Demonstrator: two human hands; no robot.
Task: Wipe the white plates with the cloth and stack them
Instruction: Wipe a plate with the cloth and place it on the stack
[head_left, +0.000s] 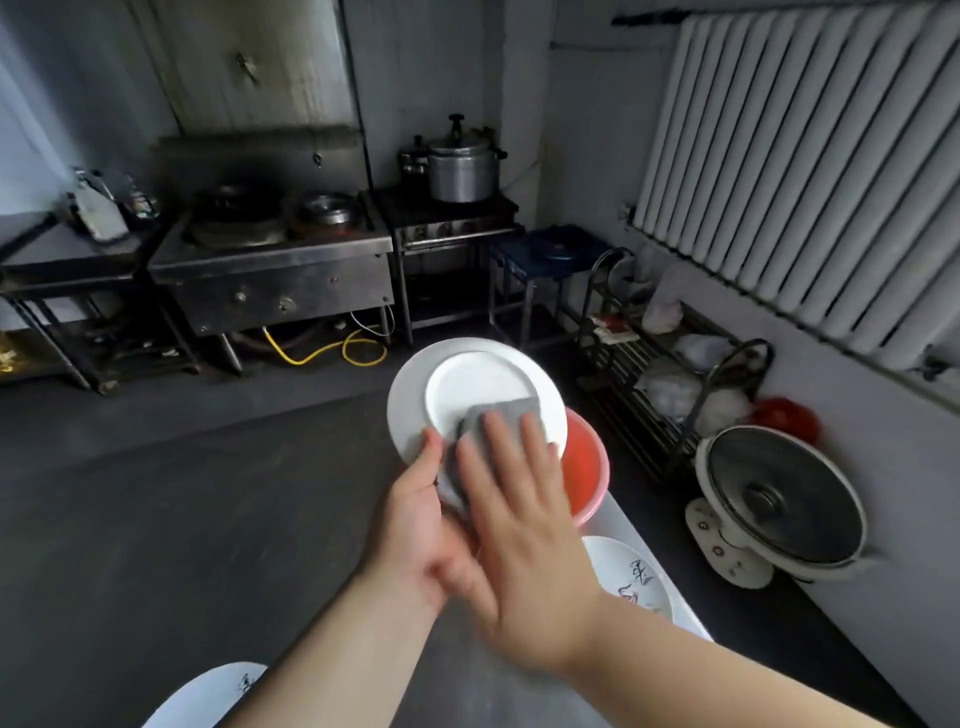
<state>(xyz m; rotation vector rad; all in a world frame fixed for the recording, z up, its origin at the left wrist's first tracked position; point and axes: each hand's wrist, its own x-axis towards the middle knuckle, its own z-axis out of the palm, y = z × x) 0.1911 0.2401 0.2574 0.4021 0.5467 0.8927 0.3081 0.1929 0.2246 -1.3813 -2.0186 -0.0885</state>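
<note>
The left hand (415, 519) holds a white plate (467, 384) up in the air, with its thumb curled over the near edge of the plate. The plate is tipped so its underside, with the round foot ring, faces the camera. The right hand (524, 540) lies flat on a gray cloth (498, 415), fingers straight, and presses the cloth against the lower part of the plate.

Just behind the plate and a bit to the right sits a red bowl (587, 467) on a table (623, 525). Nearer on the same table is another white plate with black marks (634, 577). One more plate with marks (208, 696) shows at the bottom left edge.

On the floor to the right stands a fan (779, 499) tipped back. Farther off are a stove (270, 260) and a big metal pot (460, 166). A yellow hose (332, 353) lies under the stove.
</note>
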